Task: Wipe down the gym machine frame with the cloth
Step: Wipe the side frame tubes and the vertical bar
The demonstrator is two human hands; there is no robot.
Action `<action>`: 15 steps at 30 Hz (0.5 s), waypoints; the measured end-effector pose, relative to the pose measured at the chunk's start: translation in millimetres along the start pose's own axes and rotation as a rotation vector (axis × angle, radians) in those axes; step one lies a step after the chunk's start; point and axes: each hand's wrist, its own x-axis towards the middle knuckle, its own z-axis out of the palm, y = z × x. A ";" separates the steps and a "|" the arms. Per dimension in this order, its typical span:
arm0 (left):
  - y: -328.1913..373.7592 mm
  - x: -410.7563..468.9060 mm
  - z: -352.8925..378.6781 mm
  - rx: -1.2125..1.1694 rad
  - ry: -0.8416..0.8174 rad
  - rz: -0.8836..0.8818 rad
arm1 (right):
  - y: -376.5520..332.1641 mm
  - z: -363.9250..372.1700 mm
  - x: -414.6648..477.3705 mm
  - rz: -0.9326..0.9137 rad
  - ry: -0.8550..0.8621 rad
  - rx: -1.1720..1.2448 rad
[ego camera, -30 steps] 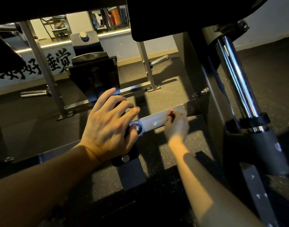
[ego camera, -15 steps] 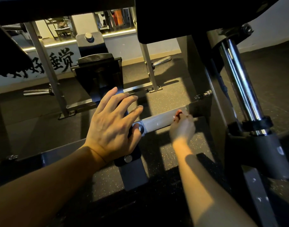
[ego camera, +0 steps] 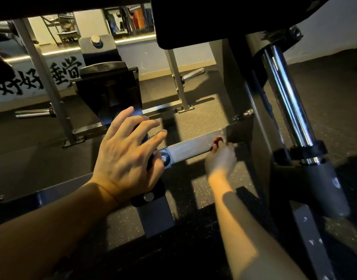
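The left hand (ego camera: 125, 156) rests on the black bracket (ego camera: 151, 196) at one end of the pale crossbar (ego camera: 189, 147) of the machine frame (ego camera: 232, 77). Its fingers (ego camera: 145, 126) are spread and almost straight; they hold nothing and only lean there. The right hand (ego camera: 221, 160) is at the other end of the crossbar, well apart from the left fingers, and it looks a little blurred. Its fingers point away from the camera, but they seem to be curled round the cloth (ego camera: 217, 140). Only a small red part of the cloth shows, just above the hand, touching the crossbar. Directly beyond these fingers the crossbar meets a dark plate (ego camera: 239, 131), and a bolt (ego camera: 247, 113) sticks out above it.

I think the wipe is at the end of one pass. If the stroke goes further, the right fingers can hit the plate edge, because that corner is in shadow. The cloth is bunched very small, so bare skin may rub the metal and the joint may be missed. If the bracket can turn, the weight of the left hand could move it.
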 end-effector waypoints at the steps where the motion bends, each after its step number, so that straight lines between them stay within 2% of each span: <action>1: -0.1 -0.1 0.2 0.000 -0.002 0.003 | -7.3 6.1 -10.9 -0.016 0.003 0.049; 4: -1.8 -0.5 0.7 -0.007 0.000 0.006 | -5.3 15.3 -29.3 -0.301 -0.150 0.004; 7: -0.7 -1.4 -0.3 -0.008 0.020 0.007 | 17.4 -0.3 -1.2 -0.515 -0.159 -0.279; 10: -0.8 -0.7 0.7 -0.012 0.024 0.012 | 25.2 -12.3 24.9 -0.364 -0.050 -0.382; 13: -0.3 -0.9 0.4 -0.015 0.025 0.012 | 9.7 -0.2 8.3 -0.205 0.025 -0.205; 15: -1.0 -1.1 0.7 -0.017 0.023 0.016 | 7.0 5.2 -6.0 -0.222 -0.014 -0.143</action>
